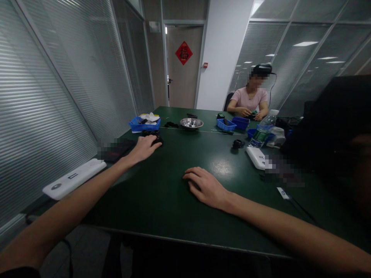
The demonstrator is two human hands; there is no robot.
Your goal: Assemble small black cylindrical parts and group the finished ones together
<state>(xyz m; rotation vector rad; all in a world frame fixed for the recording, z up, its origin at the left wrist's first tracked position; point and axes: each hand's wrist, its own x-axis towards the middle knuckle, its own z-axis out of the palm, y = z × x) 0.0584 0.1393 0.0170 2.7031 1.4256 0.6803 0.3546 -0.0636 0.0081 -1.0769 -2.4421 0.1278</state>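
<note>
Steadying lightly, clear of the blue plastic basket (136, 127), should suit the small black rounded object (158, 139) at our left hand (142, 148), near the green desk's (162, 189) left edge. Can't tell whether we're gripping. Left arm's extended; our right hand (206, 187) rests palm-down, fingers loosely curved, released.

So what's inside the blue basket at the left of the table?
The blue basket holds crumpled white pieces, with something dark beside them and a bit of yellow behind. They cover the bottom, so anything underneath can't be seen.
</note>
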